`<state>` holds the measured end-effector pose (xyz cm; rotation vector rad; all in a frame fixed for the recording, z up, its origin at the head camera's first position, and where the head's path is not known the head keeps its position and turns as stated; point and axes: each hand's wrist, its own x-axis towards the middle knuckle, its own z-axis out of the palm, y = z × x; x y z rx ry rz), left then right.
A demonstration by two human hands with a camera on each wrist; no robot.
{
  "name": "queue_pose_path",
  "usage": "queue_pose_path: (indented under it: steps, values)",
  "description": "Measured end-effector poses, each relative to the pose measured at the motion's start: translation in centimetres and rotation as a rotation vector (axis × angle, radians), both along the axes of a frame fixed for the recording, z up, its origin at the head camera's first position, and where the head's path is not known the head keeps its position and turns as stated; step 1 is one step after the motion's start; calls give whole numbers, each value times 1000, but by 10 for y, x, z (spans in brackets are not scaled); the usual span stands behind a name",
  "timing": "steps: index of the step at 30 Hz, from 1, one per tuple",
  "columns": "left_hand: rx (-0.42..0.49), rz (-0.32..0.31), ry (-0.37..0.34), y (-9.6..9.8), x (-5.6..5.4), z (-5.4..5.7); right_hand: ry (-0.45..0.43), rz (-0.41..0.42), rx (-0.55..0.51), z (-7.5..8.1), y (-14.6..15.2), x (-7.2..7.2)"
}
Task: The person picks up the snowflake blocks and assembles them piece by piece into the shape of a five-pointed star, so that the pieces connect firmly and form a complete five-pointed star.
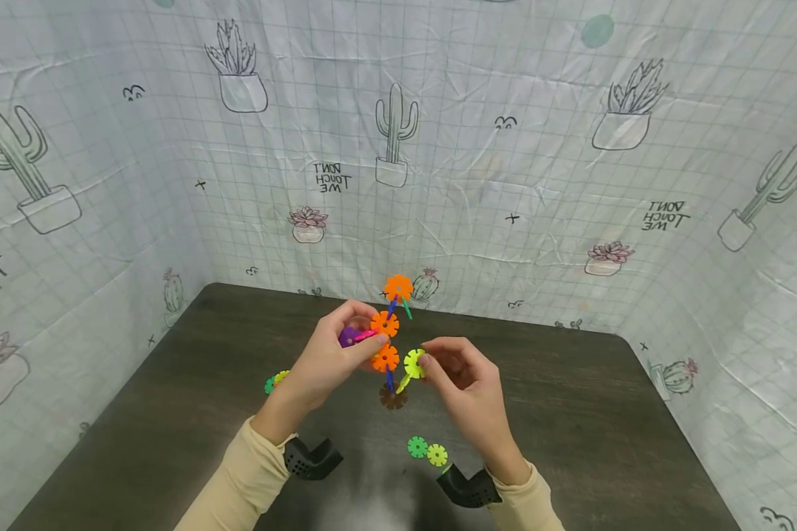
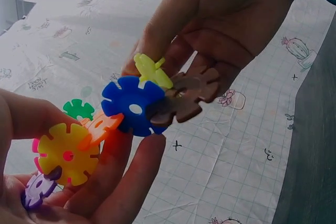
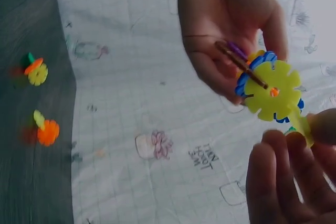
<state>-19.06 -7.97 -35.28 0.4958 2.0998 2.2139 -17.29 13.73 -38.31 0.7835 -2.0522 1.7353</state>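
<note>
My left hand (image 1: 328, 358) grips a chain of interlocking plastic flower discs by its middle. An orange disc (image 1: 398, 287) tops the chain in the head view; a purple disc (image 2: 39, 190) and a yellow disc (image 2: 68, 153) lie by the left fingers. Toward the other end come a blue disc (image 2: 131, 106) and a brown disc (image 2: 191, 95), slotted together. My right hand (image 1: 471, 380) pinches a yellow-green disc (image 1: 414, 363) between thumb and fingers. Another yellow-green disc (image 3: 275, 90) links it to the brown disc's edge.
On the dark table (image 1: 571, 428), a joined green disc (image 1: 417, 447) and yellow-green disc (image 1: 437, 455) lie near my right wrist. A further small group of discs (image 1: 270, 385) shows partly behind my left forearm. Black wrist mounts (image 1: 312, 459) sit under both forearms. A printed cloth (image 1: 465, 184) hangs round the table.
</note>
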Motion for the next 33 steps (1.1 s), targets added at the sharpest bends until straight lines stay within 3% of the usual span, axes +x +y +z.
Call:
queue_pose_path:
  steps: [3, 8, 12, 19, 33]
  values:
    - [4, 13, -10, 0, 0, 0, 78, 26, 45, -5, 2, 0]
    - [6, 16, -28, -2, 1, 0, 307, 72, 126, -13, 4, -3]
    - [12, 8, -38, -3, 1, 1, 443, 52, 143, -17, 1, -4]
    - [26, 0, -52, -2, 3, 3, 510, -15, 136, -16, -5, -4]
    - [47, -52, -60, -3, 4, 4, 628, 48, 76, -9, -3, -15]
